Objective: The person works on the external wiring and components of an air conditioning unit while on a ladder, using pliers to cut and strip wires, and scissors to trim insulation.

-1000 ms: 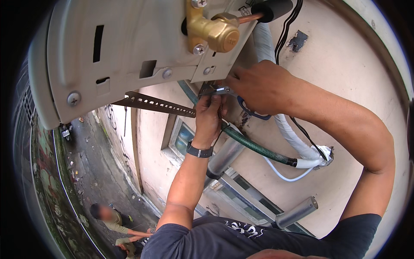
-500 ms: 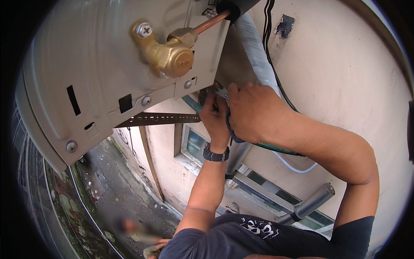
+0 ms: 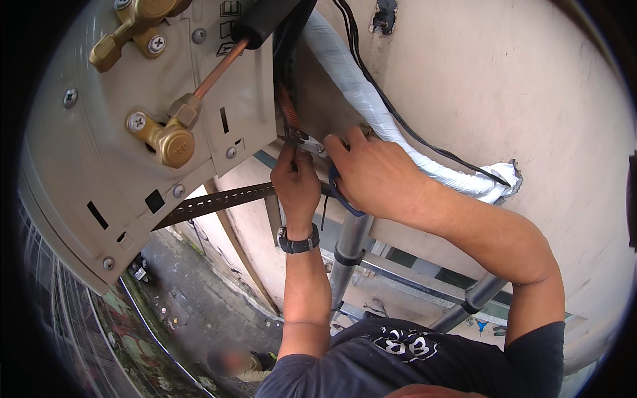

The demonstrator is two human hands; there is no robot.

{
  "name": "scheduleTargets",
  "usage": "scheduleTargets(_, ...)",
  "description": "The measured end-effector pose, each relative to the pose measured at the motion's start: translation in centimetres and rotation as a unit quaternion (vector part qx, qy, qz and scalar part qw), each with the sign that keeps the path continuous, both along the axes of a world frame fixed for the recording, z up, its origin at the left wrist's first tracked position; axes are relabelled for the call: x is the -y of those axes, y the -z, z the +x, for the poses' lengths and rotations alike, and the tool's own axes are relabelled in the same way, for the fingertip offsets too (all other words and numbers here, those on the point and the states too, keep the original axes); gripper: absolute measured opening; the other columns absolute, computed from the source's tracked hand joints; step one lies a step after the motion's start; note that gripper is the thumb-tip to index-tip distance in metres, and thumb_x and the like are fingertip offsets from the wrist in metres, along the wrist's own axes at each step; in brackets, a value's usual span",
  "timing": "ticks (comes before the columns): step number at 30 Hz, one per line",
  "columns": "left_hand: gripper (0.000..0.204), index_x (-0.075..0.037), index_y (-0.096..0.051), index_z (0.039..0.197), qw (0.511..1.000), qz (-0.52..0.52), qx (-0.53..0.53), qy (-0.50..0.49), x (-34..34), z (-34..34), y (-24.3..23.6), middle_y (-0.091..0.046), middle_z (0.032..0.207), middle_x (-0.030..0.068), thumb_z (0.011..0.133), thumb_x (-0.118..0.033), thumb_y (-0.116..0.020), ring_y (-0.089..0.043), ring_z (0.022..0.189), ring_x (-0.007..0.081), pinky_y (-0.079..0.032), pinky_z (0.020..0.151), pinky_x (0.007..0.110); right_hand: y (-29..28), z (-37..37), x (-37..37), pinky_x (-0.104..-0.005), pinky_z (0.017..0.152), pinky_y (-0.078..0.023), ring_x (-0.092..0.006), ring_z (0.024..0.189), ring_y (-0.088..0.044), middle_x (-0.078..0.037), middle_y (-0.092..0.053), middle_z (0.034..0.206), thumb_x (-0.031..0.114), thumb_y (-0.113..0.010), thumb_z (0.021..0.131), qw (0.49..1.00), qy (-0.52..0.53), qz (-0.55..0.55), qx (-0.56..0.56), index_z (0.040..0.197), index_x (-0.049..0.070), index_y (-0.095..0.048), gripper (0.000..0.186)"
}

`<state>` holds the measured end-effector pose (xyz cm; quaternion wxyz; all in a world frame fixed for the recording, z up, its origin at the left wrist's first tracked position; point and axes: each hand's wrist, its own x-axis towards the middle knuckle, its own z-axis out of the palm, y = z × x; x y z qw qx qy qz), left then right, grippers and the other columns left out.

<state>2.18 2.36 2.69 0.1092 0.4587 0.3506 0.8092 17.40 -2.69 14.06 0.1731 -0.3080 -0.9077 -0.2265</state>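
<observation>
My left hand (image 3: 296, 182), with a black watch (image 3: 298, 239) on its wrist, reaches up below the corner of the outdoor air-conditioner unit (image 3: 60, 159). Its fingertips are pinched together at the tool's jaws; what they hold is too small to make out. My right hand (image 3: 378, 171) grips blue-handled pliers (image 3: 340, 194), whose metal jaws point left toward those fingertips. A coiled reddish-brown length (image 3: 288, 109) hangs just above the pinched fingers. Part of the pliers is hidden behind my right hand.
Brass valves (image 3: 176, 146) and a copper pipe (image 3: 221, 71) stick out from the unit. A perforated metal bracket (image 3: 219, 201) runs beneath it. White-wrapped piping (image 3: 358, 89) and black cables (image 3: 391, 109) enter the wall. Grey pipes (image 3: 350, 245) cross below. Far down, a person (image 3: 249, 368) is on the ground.
The view has shifted, bringing more valves and the wall hole into sight. Both hands stay together under the unit's corner, the pliers still in my right hand.
</observation>
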Motion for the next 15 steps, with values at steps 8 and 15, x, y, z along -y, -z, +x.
scheduleTargets(8, 0.016, -0.002, -0.067, 0.112, 0.983, 0.051, 0.08, 0.154, -0.4, -0.9, 1.9, -0.061, 0.084, -0.0026, 0.111, -0.013, -0.055, -0.05, 0.072, 0.0039, -0.038, 0.062, 0.023, -3.9, -2.2, -0.2, -0.048, 0.073, -0.06, -0.0414, 0.087, -0.073, -0.026, -0.067, 0.102, 0.02, -0.074, 0.086, 0.987, -0.018, -0.038, 0.152, 0.127, -0.005, -0.056, 0.052)
scheduleTargets(15, 0.014, -0.005, -0.065, 0.109, 0.914, 0.116, 0.24, 0.306, -0.4, 0.5, 1.3, -0.063, 0.089, 0.0007, 0.11, -0.018, -0.06, -0.054, 0.073, 0.007, -0.043, 0.063, 0.023, -7.9, -3.2, -1.3, -0.0439, 0.071, -0.059, -0.0329, 0.09, -0.074, -0.016, -0.067, 0.107, 0.011, -0.071, 0.084, 0.958, -0.067, 0.08, 0.267, 0.13, 0.007, -0.062, 0.047)
